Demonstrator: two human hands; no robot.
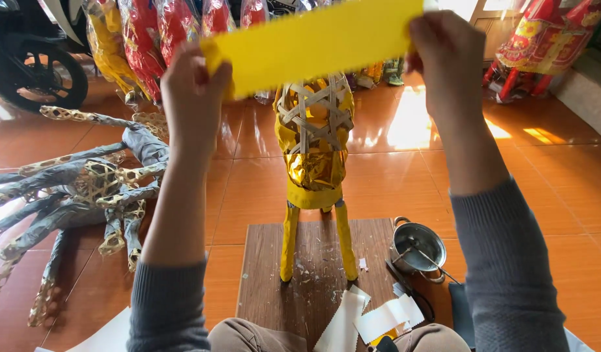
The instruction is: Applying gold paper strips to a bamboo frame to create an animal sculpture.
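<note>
Both my hands hold up a long yellow paper strip, stretched flat between them. My left hand pinches its left end and my right hand grips its right end. Just beyond and below the strip stands a woven bamboo animal frame, partly covered in gold foil and yellow paper. Its two yellow legs rest on a wooden board in front of my knees.
Several grey, partly wrapped bamboo frames lie on the orange tile floor at left. A metal pot with a brush sits right of the board, and white paper scraps lie near me. Red and yellow wrapped figures and a motorbike wheel stand behind.
</note>
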